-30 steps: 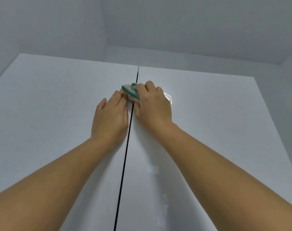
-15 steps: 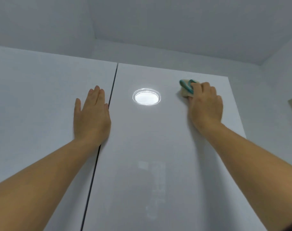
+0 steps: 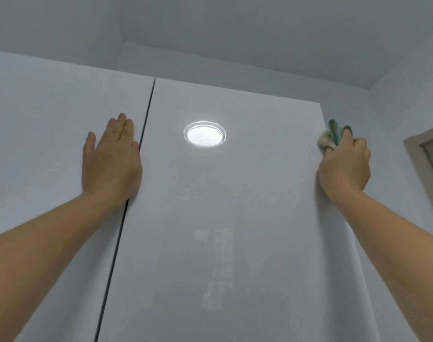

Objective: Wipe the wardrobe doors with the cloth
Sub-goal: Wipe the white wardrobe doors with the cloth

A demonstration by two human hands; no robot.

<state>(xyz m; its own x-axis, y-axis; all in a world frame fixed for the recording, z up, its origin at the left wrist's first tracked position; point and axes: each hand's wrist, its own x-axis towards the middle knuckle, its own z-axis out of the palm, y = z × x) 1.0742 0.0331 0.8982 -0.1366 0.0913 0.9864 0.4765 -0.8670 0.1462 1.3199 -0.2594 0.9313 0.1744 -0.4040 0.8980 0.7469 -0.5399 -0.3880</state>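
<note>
The cloth looks soft and light; I judge it is best held bunched, with a pad left free to press. It is at the right of the frame, against the right edge of the right door. The right grip is clenched around it, arm reaching upward. The left grip is released, lying flat on the left door, just beside the gap.

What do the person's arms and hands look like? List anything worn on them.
The left hand and the right hand are bare, with no gloves. No ring shows on the fingers in view. The left forearm and the right forearm are bare to the frame's edge, with no sleeve in view. No watch or bracelet shows at either wrist.
</note>
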